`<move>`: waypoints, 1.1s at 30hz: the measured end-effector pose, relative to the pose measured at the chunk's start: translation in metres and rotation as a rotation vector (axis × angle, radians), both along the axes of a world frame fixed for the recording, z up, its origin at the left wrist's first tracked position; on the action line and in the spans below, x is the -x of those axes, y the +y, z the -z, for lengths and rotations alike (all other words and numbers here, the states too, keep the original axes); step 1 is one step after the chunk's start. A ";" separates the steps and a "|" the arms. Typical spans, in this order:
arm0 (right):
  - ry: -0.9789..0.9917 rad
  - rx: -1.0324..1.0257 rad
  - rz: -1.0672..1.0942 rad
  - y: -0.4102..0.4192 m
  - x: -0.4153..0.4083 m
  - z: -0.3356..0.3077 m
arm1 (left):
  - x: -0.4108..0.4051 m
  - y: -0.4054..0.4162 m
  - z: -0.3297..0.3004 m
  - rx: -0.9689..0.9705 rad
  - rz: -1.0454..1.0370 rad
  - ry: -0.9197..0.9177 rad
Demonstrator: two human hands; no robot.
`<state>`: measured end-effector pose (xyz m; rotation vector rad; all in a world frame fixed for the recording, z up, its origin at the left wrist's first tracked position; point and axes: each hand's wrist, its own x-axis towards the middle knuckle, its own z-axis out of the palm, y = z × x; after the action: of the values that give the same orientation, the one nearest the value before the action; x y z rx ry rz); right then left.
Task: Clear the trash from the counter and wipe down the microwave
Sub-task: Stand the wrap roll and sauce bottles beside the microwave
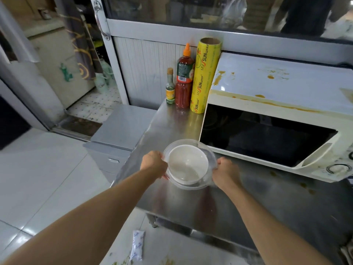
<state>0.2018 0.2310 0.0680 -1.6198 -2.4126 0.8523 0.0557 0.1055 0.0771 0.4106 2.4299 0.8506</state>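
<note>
We hold a white bowl inside a clear plastic container, just above the steel tabletop, near its left edge and in front of the microwave. Our left hand grips the left rim and our right hand the right rim; the fingers are closed on the container, but the fingertips are hidden behind it. Brown stains mark the microwave top. Its right side is cut off by the frame. Behind stand a small bottle, a red sauce bottle and a yellow wrap roll. The tabletop before us is free. A small packet lies on the floor below.
</note>
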 end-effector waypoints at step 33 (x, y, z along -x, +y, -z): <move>0.111 0.033 -0.162 0.030 0.179 -0.071 | 0.174 0.034 -0.044 -0.157 -0.177 -0.064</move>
<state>0.0223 0.2611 0.1392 -1.3621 -2.4892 0.9839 -0.1188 0.1390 0.1211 0.2228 2.3744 1.1178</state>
